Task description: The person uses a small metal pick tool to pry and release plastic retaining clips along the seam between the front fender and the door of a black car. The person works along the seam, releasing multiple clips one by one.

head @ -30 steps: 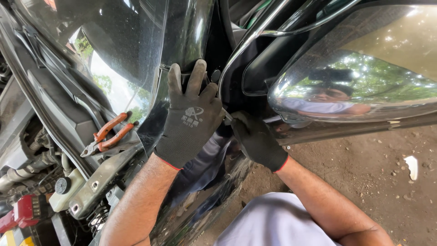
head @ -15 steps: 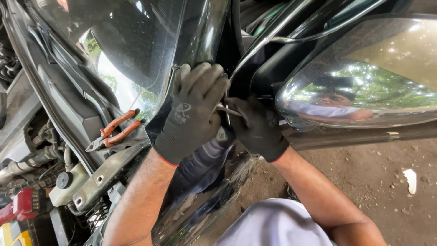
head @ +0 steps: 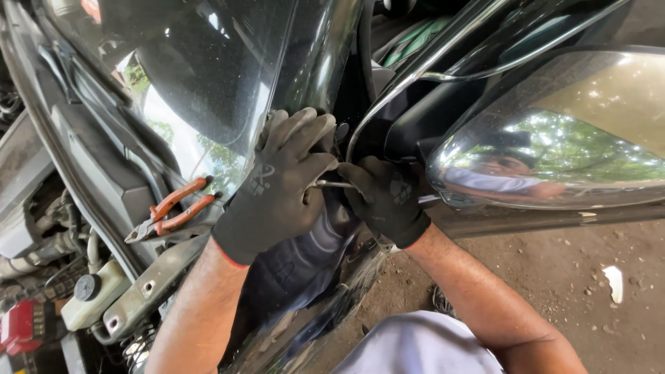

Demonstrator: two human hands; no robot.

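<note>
Here, my gloved left hand (head: 280, 183) curls against the black car pillar (head: 315, 62), my right hand (head: 388, 197) clenched around a thin metal tool (head: 332, 184) between both sets of fingers, orange-handled pliers (head: 170, 215) left of them.

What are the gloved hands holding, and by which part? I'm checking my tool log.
The right hand grips one end of a thin metal tool; the left hand pinches its other end. Its type is unclear.

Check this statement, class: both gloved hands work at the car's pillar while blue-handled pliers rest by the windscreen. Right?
Not quite. The head view shows the pliers have orange handles, not blue. The left hand and right hand are indeed gloved at the pillar.
</note>
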